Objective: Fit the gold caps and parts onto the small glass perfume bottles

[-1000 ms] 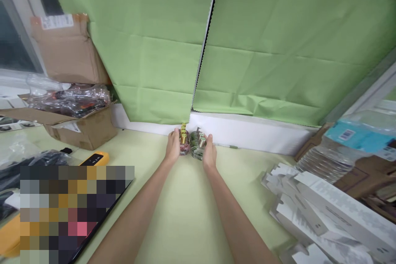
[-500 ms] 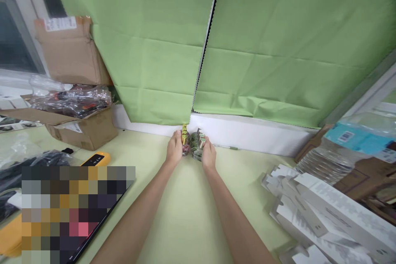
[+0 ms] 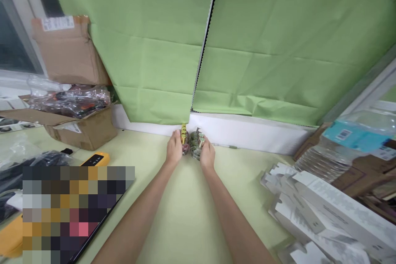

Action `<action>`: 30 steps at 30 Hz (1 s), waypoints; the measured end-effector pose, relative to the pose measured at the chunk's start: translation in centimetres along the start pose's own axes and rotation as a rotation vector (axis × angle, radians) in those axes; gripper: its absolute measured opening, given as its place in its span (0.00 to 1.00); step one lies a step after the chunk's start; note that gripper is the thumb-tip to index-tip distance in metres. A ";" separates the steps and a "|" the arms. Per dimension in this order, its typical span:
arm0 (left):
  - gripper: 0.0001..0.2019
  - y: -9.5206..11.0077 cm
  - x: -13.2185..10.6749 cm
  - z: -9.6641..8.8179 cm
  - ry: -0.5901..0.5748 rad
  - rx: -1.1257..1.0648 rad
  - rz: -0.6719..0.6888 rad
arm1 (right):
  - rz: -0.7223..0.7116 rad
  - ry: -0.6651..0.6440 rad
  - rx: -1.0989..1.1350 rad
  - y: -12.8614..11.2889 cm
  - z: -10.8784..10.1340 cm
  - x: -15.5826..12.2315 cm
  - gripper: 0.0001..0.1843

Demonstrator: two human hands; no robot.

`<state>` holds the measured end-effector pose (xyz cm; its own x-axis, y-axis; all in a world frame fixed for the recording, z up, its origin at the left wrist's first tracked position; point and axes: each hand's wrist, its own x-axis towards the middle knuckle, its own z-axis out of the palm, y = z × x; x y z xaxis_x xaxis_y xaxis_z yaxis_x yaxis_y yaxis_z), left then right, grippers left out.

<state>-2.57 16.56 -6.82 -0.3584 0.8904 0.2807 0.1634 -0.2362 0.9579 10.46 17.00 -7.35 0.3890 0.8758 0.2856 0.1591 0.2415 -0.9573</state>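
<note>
Both my arms reach far out over the pale green table (image 3: 185,214) to its back edge. My left hand (image 3: 173,150) is wrapped around a small glass bottle with a gold cap and pinkish contents (image 3: 184,142). My right hand (image 3: 207,156) is wrapped around a second small glass bottle with a silver cap and greenish contents (image 3: 196,145). The two bottles stand side by side, close together, just in front of the white ledge (image 3: 247,132) beneath the green curtain (image 3: 253,49).
An open cardboard box (image 3: 80,126) with plastic-wrapped goods sits at the back left. A yellow device (image 3: 94,159) and black bagged items lie at the left. Flat white cartons (image 3: 321,214) are piled at the right, with stacked clear trays (image 3: 328,161) behind them.
My hands have drawn closer together, bringing the two bottles nearer to each other. My right hand has shifted a little to the left.
</note>
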 end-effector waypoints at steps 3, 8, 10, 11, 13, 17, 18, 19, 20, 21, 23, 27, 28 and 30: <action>0.32 0.0 -0.2 0.0 -0.011 0.025 0.018 | 0.017 0.025 -0.010 -0.2 0.1 -0.3 0.31; 0.32 0.0 -0.7 0.0 0.011 0.004 0.055 | 0.071 0.033 -0.007 -0.4 0.0 -0.8 0.37; 0.31 0.1 -1.0 0.1 0.021 -0.015 0.060 | 0.077 0.020 0.015 -0.5 0.0 -1.0 0.40; 0.32 0.1 -1.1 0.1 0.024 -0.026 0.062 | 0.077 0.012 0.022 -0.6 -0.1 -1.2 0.42; 0.32 0.1 -1.3 0.2 0.025 -0.042 0.067 | 0.076 0.001 0.021 -0.8 -0.1 -1.5 0.44; 0.32 0.0 -1.6 0.2 0.031 -0.035 0.079 | 0.080 0.001 0.024 -1.0 -0.2 -2.0 0.44; 0.33 0.0 -1.7 0.2 0.028 -0.027 0.082 | 0.080 0.005 0.027 -1.1 -0.3 -2.1 0.44; 0.34 -0.1 -1.7 0.2 0.024 -0.018 0.085 | 0.077 0.008 0.028 -1.2 -0.3 -2.3 0.43; 0.34 -0.1 -1.8 0.2 0.019 -0.009 0.088 | 0.072 0.011 0.027 -1.3 -0.3 -2.4 0.43; 0.35 -0.2 -1.9 0.2 0.015 0.000 0.091 | 0.066 0.010 0.025 -1.4 -0.4 -2.6 0.42; 0.35 -0.2 -2.2 0.2 0.012 0.013 0.095 | 0.055 0.003 0.020 -1.6 -0.5 -2.9 0.41; 0.33 -0.1 -2.6 0.1 0.005 0.029 0.118 | 0.019 -0.001 0.020 -1.8 -0.7 -3.6 0.38; 0.33 -0.1 -2.7 0.1 0.001 0.028 0.129 | 0.001 -0.002 0.019 -1.8 -0.7 -3.7 0.38; 0.32 0.0 -2.9 0.1 -0.003 0.024 0.150 | -0.040 -0.015 0.012 -1.8 -0.8 -4.0 0.38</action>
<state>-1.44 14.03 -7.64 -0.3259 0.8468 0.4204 0.2372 -0.3572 0.9034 9.37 12.76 -6.77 0.3686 0.8716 0.3231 0.1631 0.2816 -0.9456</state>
